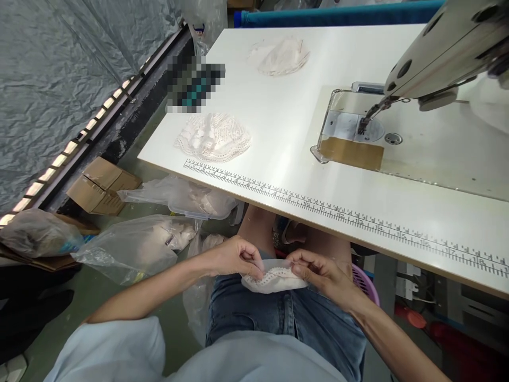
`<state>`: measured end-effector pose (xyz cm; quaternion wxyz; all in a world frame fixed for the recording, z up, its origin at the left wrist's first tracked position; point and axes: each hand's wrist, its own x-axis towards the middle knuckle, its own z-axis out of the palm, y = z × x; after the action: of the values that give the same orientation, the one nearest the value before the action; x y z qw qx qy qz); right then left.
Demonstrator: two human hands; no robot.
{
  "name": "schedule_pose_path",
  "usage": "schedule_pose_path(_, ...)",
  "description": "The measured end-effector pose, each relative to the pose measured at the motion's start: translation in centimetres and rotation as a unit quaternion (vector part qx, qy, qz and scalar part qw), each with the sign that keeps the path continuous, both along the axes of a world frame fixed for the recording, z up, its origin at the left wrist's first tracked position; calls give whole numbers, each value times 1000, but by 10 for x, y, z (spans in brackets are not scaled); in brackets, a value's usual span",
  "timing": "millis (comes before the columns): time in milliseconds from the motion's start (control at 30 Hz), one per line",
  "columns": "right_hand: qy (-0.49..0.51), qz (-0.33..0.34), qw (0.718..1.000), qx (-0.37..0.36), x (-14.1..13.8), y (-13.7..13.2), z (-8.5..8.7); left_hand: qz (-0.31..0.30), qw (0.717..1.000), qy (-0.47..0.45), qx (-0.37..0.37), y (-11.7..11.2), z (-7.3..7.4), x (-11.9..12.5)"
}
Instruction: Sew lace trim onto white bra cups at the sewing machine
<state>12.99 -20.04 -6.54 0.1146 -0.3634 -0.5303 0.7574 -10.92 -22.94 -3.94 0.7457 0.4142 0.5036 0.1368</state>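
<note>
I see the left hand [250,260] and the right hand [314,269] each pinching one end of a small white lace cloth [274,284]. It is on the near side of the sewing table [282,127], over blue denim shorts [252,307]. On the table, a bigger lace piece [226,140] sits at the person's left, then a sewing machine [441,58] at the right, and thin pale cloth [284,57] near the far edge.

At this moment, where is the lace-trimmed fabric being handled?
In the head view, the lace-trimmed fabric is at lower centre, between the left hand and right hand, over the denim shorts, nearer than the sewing table.
</note>
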Motion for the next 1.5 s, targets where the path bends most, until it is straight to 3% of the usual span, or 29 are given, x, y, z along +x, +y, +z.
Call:
schedule_pose_path(200,25,6,996,80,-3,-8,6,19,999,24,28,9,21,11)
schedule_pose_path(400,-36,-86,963,252,11,-1,31,-13,986,73,148,29,57,20)
schedule_pose_path(633,-51,-213,878,425,23,28,77,-48,962,99,250,77,105,27)
schedule_pose_path(733,-31,-271,826,493,20,45,90,-48,939,140,312,102,122,27)
schedule_pose_path(833,-39,-299,796,524,16,63,99,-34,915,174,361,123,137,26)
schedule_pose_path(1067,-97,-292,798,519,22,97,102,-2,906,174,387,151,150,19)
schedule_pose_path(1167,-117,-295,792,522,31,106,103,11,876,233,422,170,152,0)
schedule_pose_path(1233,-101,-286,805,510,38,110,107,25,822,326,467,188,153,-16)
schedule_pose_path(1300,-75,-277,823,490,45,111,112,28,742,445,500,206,151,-28)
schedule_pose_path(1367,-50,-271,838,471,51,111,120,13,660,529,534,216,147,-27)
schedule_pose_path(1400,-38,-262,844,467,54,111,124,4,635,538,555,216,144,-21)
schedule_pose_path(1433,-27,-246,849,468,56,111,129,-7,632,518,577,213,142,-10)
schedule_pose_path(1467,-17,-222,854,470,58,110,133,-19,651,473,594,208,141,5)
schedule_pose_path(1500,-7,-193,859,474,60,108,139,-40,701,402,588,200,140,23)
